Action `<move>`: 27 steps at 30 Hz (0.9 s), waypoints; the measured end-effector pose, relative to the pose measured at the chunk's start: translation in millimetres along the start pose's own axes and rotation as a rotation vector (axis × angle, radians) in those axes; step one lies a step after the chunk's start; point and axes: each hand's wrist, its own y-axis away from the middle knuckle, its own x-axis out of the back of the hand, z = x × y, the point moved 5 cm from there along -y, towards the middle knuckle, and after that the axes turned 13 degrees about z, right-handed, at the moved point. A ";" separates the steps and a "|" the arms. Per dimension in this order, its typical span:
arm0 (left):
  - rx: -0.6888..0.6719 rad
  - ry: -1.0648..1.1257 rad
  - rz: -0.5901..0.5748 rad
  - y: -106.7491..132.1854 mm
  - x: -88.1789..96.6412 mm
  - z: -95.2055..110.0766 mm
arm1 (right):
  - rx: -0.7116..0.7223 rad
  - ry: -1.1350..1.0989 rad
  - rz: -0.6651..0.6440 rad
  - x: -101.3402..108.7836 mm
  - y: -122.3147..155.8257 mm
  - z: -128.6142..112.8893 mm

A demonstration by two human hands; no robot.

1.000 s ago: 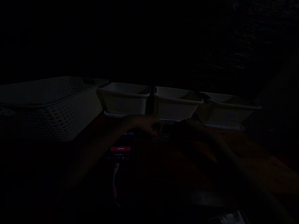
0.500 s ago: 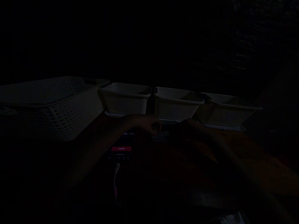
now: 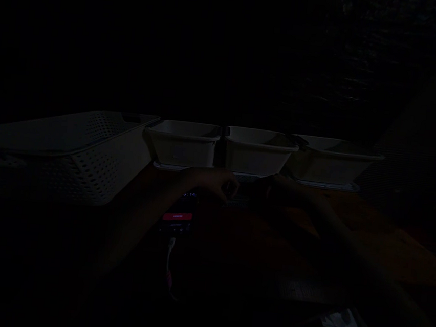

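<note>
Both hands, left hand [image 3: 210,181] and right hand [image 3: 277,190], are met over a small dim item [image 3: 240,199] mid-tabletop, before the bins [image 3: 257,157], beside the phone [image 3: 177,216]; whether fingers are clenched cannot be told. Handling appears underway; steadier grasp is judged needed next.

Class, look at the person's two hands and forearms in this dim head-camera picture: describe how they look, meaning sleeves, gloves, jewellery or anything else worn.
Both forearms look bare from the lower edge up to the hands; no sleeve shows. The left hand and right hand appear ungloved. The picture is too dark to tell whether a ring, watch or band is worn, and no markings can be made out.
</note>
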 end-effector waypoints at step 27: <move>0.068 -0.137 -0.026 5.2 -0.8 1.7 | -0.060 0.090 0.044 3.7 2.8 -6.1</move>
